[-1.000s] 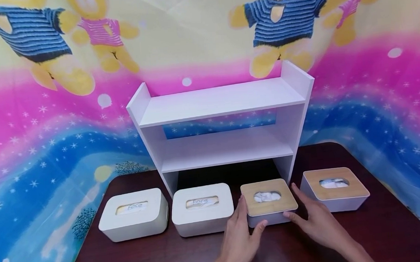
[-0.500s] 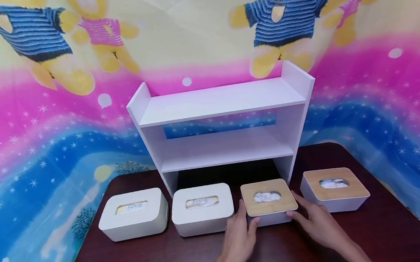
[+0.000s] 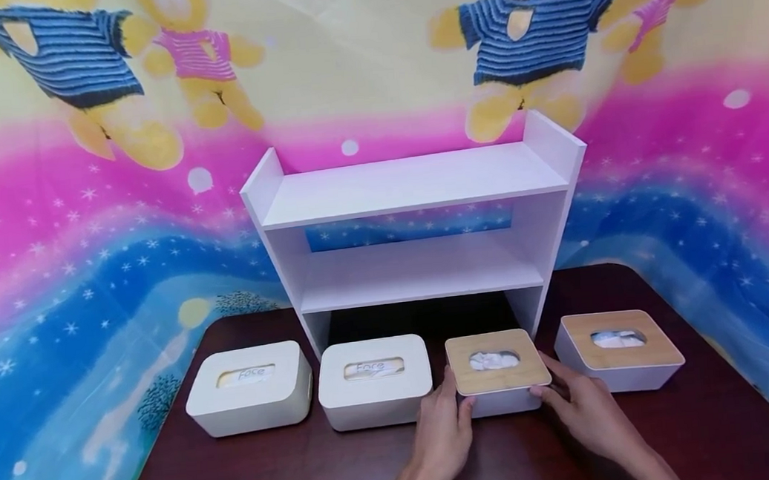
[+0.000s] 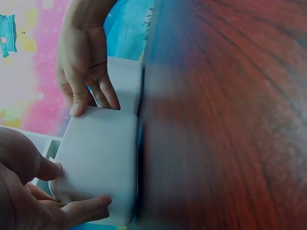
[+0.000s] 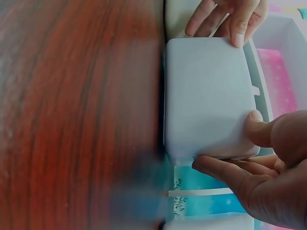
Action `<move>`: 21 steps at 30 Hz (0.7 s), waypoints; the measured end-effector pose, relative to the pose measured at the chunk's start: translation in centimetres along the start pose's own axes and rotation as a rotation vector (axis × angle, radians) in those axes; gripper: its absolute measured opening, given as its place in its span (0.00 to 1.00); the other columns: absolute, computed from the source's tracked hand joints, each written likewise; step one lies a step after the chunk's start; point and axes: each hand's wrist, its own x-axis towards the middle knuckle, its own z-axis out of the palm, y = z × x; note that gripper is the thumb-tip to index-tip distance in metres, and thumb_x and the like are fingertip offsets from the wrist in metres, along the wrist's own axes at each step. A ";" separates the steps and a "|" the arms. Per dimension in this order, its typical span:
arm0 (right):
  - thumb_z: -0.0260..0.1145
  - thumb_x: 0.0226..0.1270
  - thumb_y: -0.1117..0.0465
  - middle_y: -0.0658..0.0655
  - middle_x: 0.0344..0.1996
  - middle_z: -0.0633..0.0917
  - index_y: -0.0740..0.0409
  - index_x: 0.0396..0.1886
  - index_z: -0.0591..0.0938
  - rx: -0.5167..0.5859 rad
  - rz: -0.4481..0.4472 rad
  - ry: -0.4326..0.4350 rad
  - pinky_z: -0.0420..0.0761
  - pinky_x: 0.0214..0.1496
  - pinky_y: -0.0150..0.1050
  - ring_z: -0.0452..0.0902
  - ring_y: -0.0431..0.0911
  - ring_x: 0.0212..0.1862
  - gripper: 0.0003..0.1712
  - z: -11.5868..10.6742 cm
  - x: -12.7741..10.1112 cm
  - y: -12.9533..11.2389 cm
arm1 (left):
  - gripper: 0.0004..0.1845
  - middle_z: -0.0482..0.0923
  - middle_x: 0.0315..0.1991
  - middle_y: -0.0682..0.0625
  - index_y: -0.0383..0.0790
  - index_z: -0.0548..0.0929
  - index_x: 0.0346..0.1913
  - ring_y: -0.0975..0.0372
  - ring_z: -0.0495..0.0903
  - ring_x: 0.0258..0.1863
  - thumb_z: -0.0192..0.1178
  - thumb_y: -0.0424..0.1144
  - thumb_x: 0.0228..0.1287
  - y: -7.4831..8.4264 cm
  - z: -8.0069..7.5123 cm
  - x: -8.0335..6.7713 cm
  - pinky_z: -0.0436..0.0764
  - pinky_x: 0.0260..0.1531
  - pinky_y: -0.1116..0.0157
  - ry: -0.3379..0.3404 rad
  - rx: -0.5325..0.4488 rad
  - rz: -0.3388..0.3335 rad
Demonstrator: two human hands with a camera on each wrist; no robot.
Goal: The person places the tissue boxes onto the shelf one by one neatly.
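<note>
Head view: the left hand (image 3: pixel 442 433) and right hand (image 3: pixel 587 412) grip the wood-lidded tissue box (image 3: pixel 497 370) from either side, fingers curled on its walls. It stands on the dark surface (image 3: pixel 293 469) before the white shelf (image 3: pixel 417 230), between a white box (image 3: pixel 374 380) and a second wood-lidded box (image 3: pixel 618 350).

Left wrist view: thumb and fingers (image 4: pixel 84 208) clasp the box's near end; the right hand (image 4: pixel 86 62) holds the far end.

Right wrist view: the right hand (image 5: pixel 268 167) pinches one end, the left hand (image 5: pixel 230 17) the other.
</note>
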 end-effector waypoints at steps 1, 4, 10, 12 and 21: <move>0.70 0.78 0.51 0.75 0.73 0.75 0.67 0.81 0.69 -0.003 0.004 0.004 0.85 0.62 0.63 0.78 0.67 0.71 0.41 -0.1 -0.1 0.0 | 0.29 0.87 0.60 0.32 0.16 0.73 0.71 0.48 0.89 0.59 0.63 0.35 0.78 0.1 -0.1 0.0 0.90 0.54 0.56 -0.001 0.000 0.000; 0.69 0.79 0.52 0.75 0.73 0.75 0.66 0.81 0.68 -0.013 0.013 0.018 0.84 0.63 0.64 0.77 0.68 0.71 0.41 -0.4 -0.5 -0.3 | 0.28 0.87 0.60 0.33 0.18 0.73 0.72 0.49 0.88 0.59 0.63 0.36 0.79 0.4 -0.3 -0.1 0.89 0.54 0.56 -0.001 -0.010 -0.001; 0.68 0.80 0.50 0.75 0.73 0.74 0.65 0.82 0.67 -0.054 -0.001 0.069 0.82 0.62 0.67 0.76 0.70 0.71 0.41 -1.6 -0.9 -1.4 | 0.28 0.88 0.61 0.37 0.23 0.75 0.73 0.50 0.89 0.58 0.63 0.38 0.80 1.4 -1.2 0.2 0.89 0.53 0.55 0.038 0.010 0.003; 0.68 0.80 0.49 0.75 0.73 0.74 0.65 0.82 0.67 -0.064 -0.016 0.095 0.82 0.62 0.69 0.76 0.71 0.71 0.41 -2.0 -1.0 -1.7 | 0.28 0.88 0.61 0.38 0.24 0.75 0.73 0.50 0.90 0.57 0.63 0.39 0.80 1.7 -1.6 0.3 0.90 0.53 0.56 0.049 0.008 0.012; 0.68 0.79 0.47 0.74 0.73 0.74 0.60 0.83 0.68 -0.053 -0.072 0.186 0.81 0.61 0.69 0.74 0.73 0.71 0.41 -3.7 -1.4 -3.9 | 0.29 0.89 0.59 0.40 0.26 0.76 0.74 0.63 0.89 0.45 0.63 0.41 0.80 3.0 -3.8 1.2 0.88 0.43 0.65 0.100 -0.041 0.049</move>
